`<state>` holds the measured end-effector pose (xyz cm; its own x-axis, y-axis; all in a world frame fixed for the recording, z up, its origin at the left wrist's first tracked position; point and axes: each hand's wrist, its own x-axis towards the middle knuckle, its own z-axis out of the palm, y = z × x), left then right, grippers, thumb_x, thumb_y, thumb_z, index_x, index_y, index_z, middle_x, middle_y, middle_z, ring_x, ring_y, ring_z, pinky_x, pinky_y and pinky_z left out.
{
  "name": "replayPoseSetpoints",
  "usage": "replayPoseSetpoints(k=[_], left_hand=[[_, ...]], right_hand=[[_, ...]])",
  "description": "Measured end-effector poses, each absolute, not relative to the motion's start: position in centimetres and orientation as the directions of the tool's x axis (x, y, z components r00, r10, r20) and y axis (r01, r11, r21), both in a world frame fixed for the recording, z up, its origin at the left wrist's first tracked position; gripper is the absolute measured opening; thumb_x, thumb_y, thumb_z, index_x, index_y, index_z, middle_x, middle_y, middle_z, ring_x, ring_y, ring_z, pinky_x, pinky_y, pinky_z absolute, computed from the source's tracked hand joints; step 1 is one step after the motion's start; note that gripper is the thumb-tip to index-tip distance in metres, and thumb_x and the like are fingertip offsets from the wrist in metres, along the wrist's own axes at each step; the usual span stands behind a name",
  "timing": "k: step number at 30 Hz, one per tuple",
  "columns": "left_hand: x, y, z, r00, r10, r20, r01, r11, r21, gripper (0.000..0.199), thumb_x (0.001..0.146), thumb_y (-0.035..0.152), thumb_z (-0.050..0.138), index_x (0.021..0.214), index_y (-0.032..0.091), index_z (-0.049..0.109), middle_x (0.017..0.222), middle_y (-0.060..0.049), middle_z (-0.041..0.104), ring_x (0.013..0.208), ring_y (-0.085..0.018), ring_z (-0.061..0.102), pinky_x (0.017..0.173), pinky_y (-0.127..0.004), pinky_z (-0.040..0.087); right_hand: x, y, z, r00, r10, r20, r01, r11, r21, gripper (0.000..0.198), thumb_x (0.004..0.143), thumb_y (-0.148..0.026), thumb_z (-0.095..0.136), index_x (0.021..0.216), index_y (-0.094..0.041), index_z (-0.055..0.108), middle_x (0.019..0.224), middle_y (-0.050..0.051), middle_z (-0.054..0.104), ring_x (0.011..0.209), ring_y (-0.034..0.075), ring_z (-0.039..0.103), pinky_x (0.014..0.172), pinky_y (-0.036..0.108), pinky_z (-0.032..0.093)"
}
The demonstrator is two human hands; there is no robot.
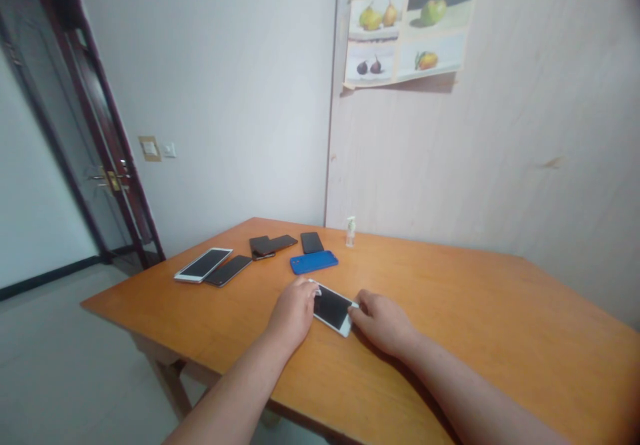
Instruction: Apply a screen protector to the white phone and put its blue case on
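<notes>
Between the two hands a white phone (334,307), a thin slab with a dark, glassy screen, lies on the smooth orange-brown tabletop (450,291). The left hand (294,310) is curled over the phone's far end, a crumpled white scrap (317,290) pinched under its fingertips. The right hand (384,321) is half closed, thumb and bent fingers gripping the opposite end by its edge. Just beyond the left hand sits a blue phone (314,262), round-cornered; farther past it stands a clear pump bottle (351,234). Well left of that hand, a white tablet (204,265) overlaps a flat black phone (230,271).
</notes>
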<state>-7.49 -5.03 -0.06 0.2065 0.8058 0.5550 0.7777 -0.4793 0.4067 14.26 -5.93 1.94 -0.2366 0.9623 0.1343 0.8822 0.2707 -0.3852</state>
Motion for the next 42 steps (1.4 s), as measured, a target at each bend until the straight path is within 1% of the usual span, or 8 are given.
replayPoseSetpoints(k=[8,13,16,26,30,33,36,42], left_hand=[[-7.6,-5.0,-0.2,0.237,0.797,0.555,0.78,-0.497,0.381,0.025,0.093,0.011,0.045,0.095,0.018,0.069,0.095,-0.007,0.065,0.092,-0.02,0.063,0.084,-0.03,0.049],[-8.2,-5.0,-0.1,0.154,0.78,0.606,0.762,-0.485,0.43,0.025,0.095,0.017,0.045,0.1,0.018,0.07,0.099,-0.008,0.067,0.094,-0.021,0.063,0.085,-0.032,0.05],[-8.7,-4.8,0.0,0.106,0.782,0.615,0.758,-0.463,0.459,0.025,0.094,0.02,0.047,0.098,0.019,0.071,0.099,-0.008,0.069,0.095,-0.022,0.064,0.086,-0.035,0.051],[-8.7,-5.2,-0.2,0.153,0.811,0.564,0.706,-0.489,0.511,0.024,0.094,0.027,0.049,0.102,0.022,0.07,0.105,-0.006,0.072,0.101,-0.021,0.066,0.088,-0.032,0.05],[-9.1,-4.9,0.0,0.117,0.88,0.46,0.774,-0.371,0.513,0.02,0.092,0.027,0.05,0.104,0.021,0.064,0.097,-0.004,0.073,0.09,-0.019,0.068,0.076,-0.028,0.05],[-9.3,-4.3,0.5,0.116,0.892,0.436,0.814,-0.337,0.473,0.009,0.088,0.021,0.052,0.094,0.021,0.059,0.083,-0.001,0.069,0.077,-0.018,0.065,0.067,-0.025,0.045],[-9.1,-4.1,1.2,0.158,0.874,0.46,0.839,-0.364,0.403,0.008,0.085,0.014,0.053,0.082,0.021,0.056,0.084,-0.002,0.063,0.08,-0.018,0.061,0.069,-0.027,0.043],[-7.4,-6.0,2.1,0.336,0.836,0.434,0.911,-0.405,0.075,0.024,0.089,0.009,0.044,0.08,0.021,0.063,0.087,-0.006,0.061,0.084,-0.022,0.06,0.073,-0.031,0.046]], right_hand=[[14.5,-6.1,2.1,-0.246,0.961,0.122,0.859,0.275,-0.432,0.023,0.092,-0.041,0.048,0.089,-0.022,0.06,0.082,0.003,0.068,0.072,0.016,0.059,0.06,0.027,0.03],[14.7,-7.4,3.1,-0.343,0.923,0.176,0.853,0.385,-0.354,0.059,0.072,-0.075,0.062,0.095,-0.02,0.062,0.094,0.008,0.065,0.084,0.022,0.057,0.066,0.029,0.035],[14.9,-7.8,3.4,-0.402,0.898,0.181,0.863,0.437,-0.252,0.071,0.063,-0.081,0.064,0.097,-0.019,0.064,0.101,0.011,0.063,0.094,0.028,0.056,0.075,0.034,0.038],[15.8,-6.6,3.2,-0.435,0.88,0.192,0.838,0.473,-0.271,0.044,0.073,-0.057,0.065,0.093,-0.019,0.069,0.1,0.01,0.062,0.093,0.025,0.057,0.078,0.032,0.041],[15.8,-6.8,3.5,-0.443,0.877,0.189,0.829,0.48,-0.286,0.043,0.071,-0.057,0.066,0.089,-0.018,0.069,0.099,0.011,0.062,0.091,0.025,0.057,0.076,0.031,0.042],[15.7,-6.9,3.6,-0.437,0.877,0.201,0.833,0.478,-0.279,0.045,0.071,-0.057,0.066,0.09,-0.017,0.07,0.099,0.012,0.062,0.093,0.026,0.057,0.078,0.032,0.043],[15.7,-6.8,3.5,-0.435,0.876,0.209,0.835,0.479,-0.271,0.045,0.072,-0.057,0.066,0.092,-0.017,0.07,0.1,0.013,0.063,0.094,0.027,0.057,0.08,0.034,0.044],[15.7,-6.9,3.7,-0.424,0.886,0.188,0.84,0.463,-0.283,0.045,0.071,-0.055,0.068,0.095,-0.017,0.071,0.102,0.013,0.062,0.095,0.028,0.057,0.079,0.034,0.044]])
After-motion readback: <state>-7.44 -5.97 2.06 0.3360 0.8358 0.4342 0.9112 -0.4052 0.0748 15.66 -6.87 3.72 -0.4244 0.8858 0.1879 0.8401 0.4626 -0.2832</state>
